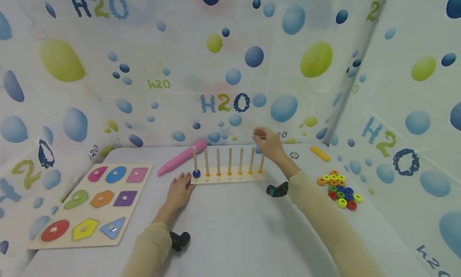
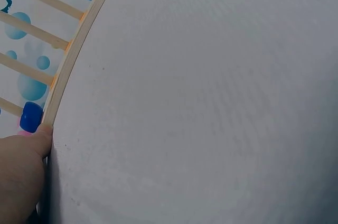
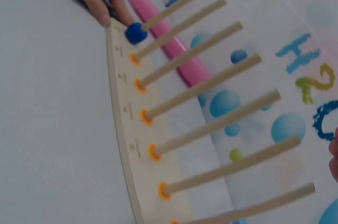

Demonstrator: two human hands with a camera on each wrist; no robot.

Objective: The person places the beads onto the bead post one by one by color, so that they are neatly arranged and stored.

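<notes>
A wooden peg rack [image 1: 230, 180] with several upright pegs stands at the table's middle. One blue bead [image 1: 196, 173] sits at the foot of its leftmost peg. My left hand [image 1: 179, 191] holds the rack's left end, thumb at the front corner and index finger by the bead; the left wrist view shows the thumb [image 2: 42, 138] against the base. Raised near the top of the rightmost peg is my right hand [image 1: 268, 143], its fingers bent toward the thumb. Only its fingertips [image 3: 334, 155] enter the right wrist view, and I cannot tell whether they hold anything.
Several coloured beads [image 1: 340, 191] lie grouped on the right, with a yellow block [image 1: 319, 153] behind them. A pink stick [image 1: 181, 157] lies behind the rack's left end. At left lies a shape puzzle board [image 1: 119, 213]. Printed curtains [image 1: 187, 61] surround the table.
</notes>
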